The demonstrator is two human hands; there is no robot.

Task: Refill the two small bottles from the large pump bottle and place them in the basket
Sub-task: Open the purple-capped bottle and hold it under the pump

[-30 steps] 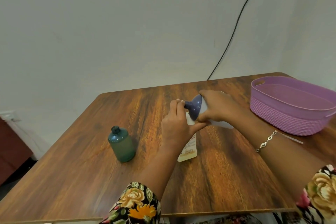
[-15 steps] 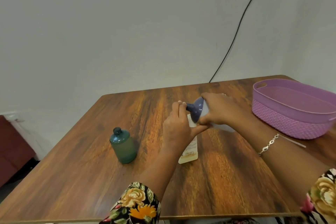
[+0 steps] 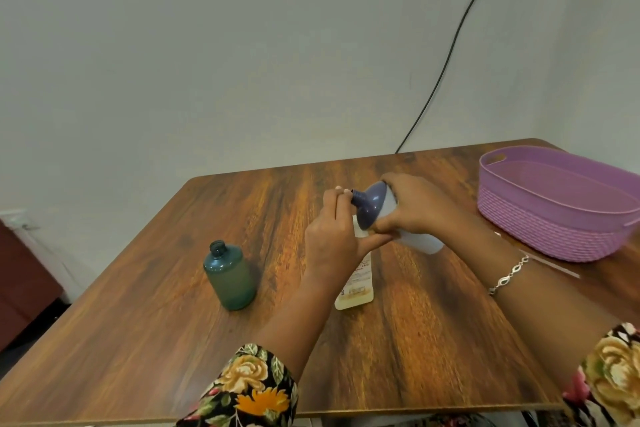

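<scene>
Where the wooden table (image 3: 138, 340) lies furthest left, a small green bottle (image 3: 230, 276) is seen standing upright, its threaded neck uncapped and nothing touching it. Just right of it, well apart, the left hand (image 3: 332, 236) is wrapped round the upper part of a small pale bottle (image 3: 356, 284), which is stood on the table with its labelled lower half showing below the palm. Its mouth is hidden by the fingers, so whether anything flows into it cannot be told. Against the left fingertips the dark blue neck of the large bottle (image 3: 372, 204) is pointed, the bottle being tilted leftward and downward above the pale one. Its white body is clasped firmly by the right hand (image 3: 415, 210), fingers curled over the top and thumb beneath. A silver bracelet (image 3: 509, 276) is worn on the right wrist. Farther right, a purple basket (image 3: 554, 239) is set on the table, near the wall corner, apart from both hands.
</scene>
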